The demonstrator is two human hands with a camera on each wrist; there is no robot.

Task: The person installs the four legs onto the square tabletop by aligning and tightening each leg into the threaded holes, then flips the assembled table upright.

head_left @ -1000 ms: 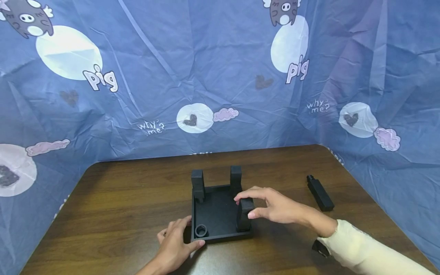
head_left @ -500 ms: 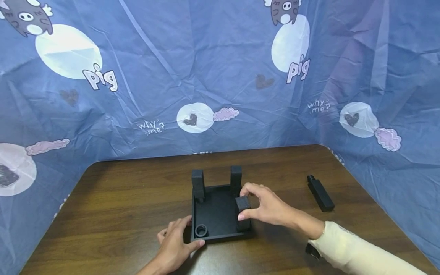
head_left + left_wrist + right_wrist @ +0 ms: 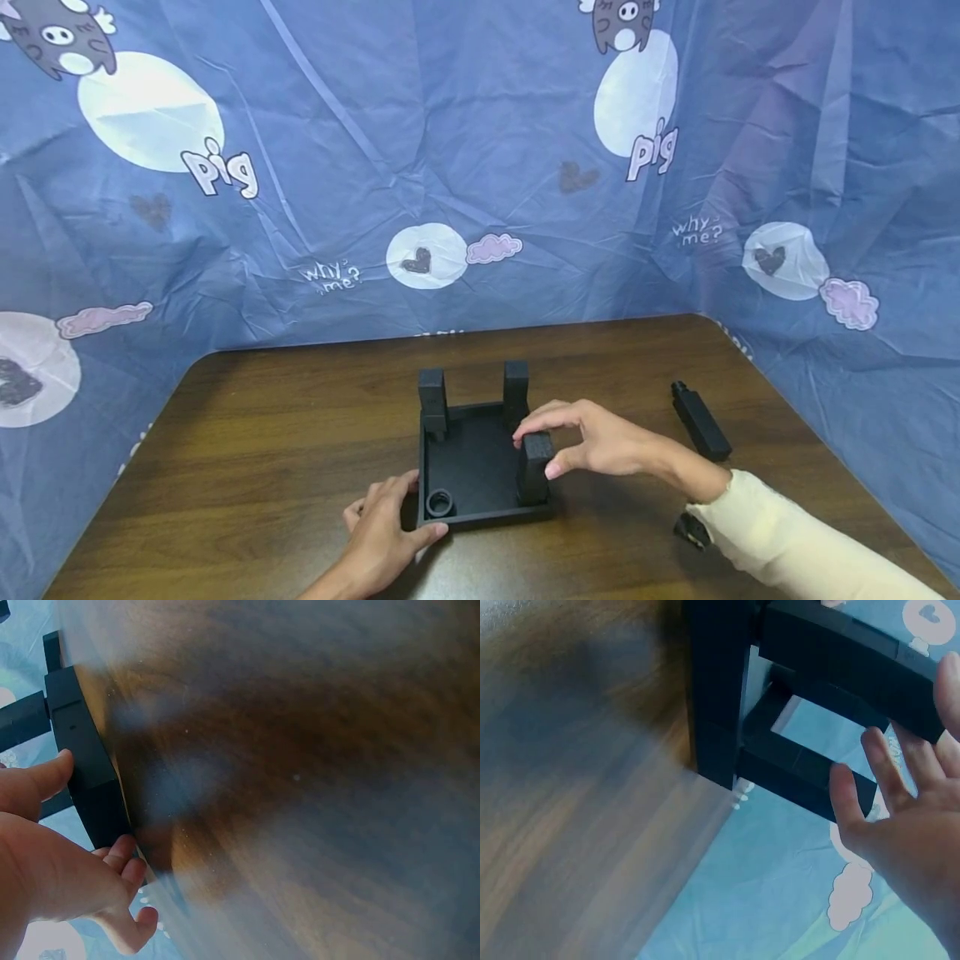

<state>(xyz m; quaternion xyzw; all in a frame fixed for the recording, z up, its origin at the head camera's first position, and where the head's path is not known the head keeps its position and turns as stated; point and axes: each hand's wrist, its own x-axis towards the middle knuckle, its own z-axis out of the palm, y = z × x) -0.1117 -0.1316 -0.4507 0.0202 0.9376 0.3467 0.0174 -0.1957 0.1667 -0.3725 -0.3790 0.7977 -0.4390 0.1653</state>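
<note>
A black square tray-like base (image 3: 480, 467) with a raised rim lies on the table. Its near left corner is held by my left hand (image 3: 382, 533), thumb on the front rim and fingers along the left side. At the near right corner stands a black square leg (image 3: 534, 471). My right hand (image 3: 600, 442) grips this leg near its top between thumb and fingers. Two more legs, the far left leg (image 3: 432, 404) and the far right leg (image 3: 515, 392), rise from the back corners. An upright ring socket (image 3: 439, 502) shows at the near left corner.
A loose black leg (image 3: 701, 423) with a threaded-looking end lies on the right of the brown wooden table (image 3: 262, 442). A blue patterned cloth (image 3: 480, 167) hangs behind and at both sides of the table.
My right hand turned inward round the near right leg, then swung back out; the leg's top turned and now faces nearly square again. The left hand and base stay put.
</note>
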